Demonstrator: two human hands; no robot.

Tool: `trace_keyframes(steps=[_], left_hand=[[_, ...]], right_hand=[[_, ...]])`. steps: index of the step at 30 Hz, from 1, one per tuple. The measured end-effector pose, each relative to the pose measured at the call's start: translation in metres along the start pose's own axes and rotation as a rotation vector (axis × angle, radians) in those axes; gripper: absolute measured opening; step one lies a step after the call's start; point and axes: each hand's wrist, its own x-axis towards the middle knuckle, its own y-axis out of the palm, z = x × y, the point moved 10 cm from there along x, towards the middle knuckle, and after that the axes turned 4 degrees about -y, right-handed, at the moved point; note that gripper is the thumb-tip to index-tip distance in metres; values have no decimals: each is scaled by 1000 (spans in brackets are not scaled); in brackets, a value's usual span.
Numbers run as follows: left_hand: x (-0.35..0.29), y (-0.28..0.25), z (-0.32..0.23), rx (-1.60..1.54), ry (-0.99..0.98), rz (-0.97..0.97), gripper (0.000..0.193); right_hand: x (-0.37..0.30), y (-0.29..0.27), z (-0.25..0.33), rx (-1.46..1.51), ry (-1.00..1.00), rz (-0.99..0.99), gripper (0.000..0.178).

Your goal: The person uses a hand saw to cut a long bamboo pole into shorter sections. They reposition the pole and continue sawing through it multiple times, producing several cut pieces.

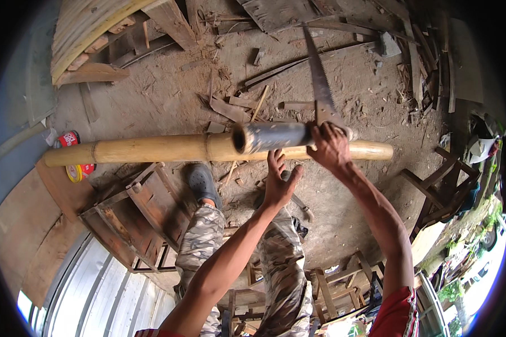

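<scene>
A long yellow bamboo pole [163, 149] lies across from left to right in front of me. Over its middle is a short, dark, hollow tube [278, 137], slightly blurred, its open end toward the left. My right hand [331, 147] is closed around the grip of a handsaw [320, 84], whose toothed blade points away from me. That hand also meets the right end of the tube; whether it grips the tube as well, I cannot tell. Just below the tube, my left hand [281, 182] has its fingers apart and holds nothing.
Wooden frames [135, 219] stand at the left, near a red can [68, 139]. Planks and scraps [230, 109] litter the dirt floor beyond the pole. A wooden stand [441, 177] is at the right. My clog-covered foot [201, 181] is close to the pole.
</scene>
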Motion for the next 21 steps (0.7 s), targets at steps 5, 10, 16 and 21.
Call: trace_keyframes(steps=[5,10,16,21], left_hand=[[-26,-46,-44,-220,50,-341,79],[-65,-139,-41,27,111,-394,86],[-82,-202,0,616,-105,-391,85],[-87,-198,97,720,-198,-326,90]], right_hand=[[16,-51,115,198,62,231,32],[-14,-38,188,462,321,314,63],[-103,-26,229,525,582,76,50],[-180,-1,220,571,882,21,47]])
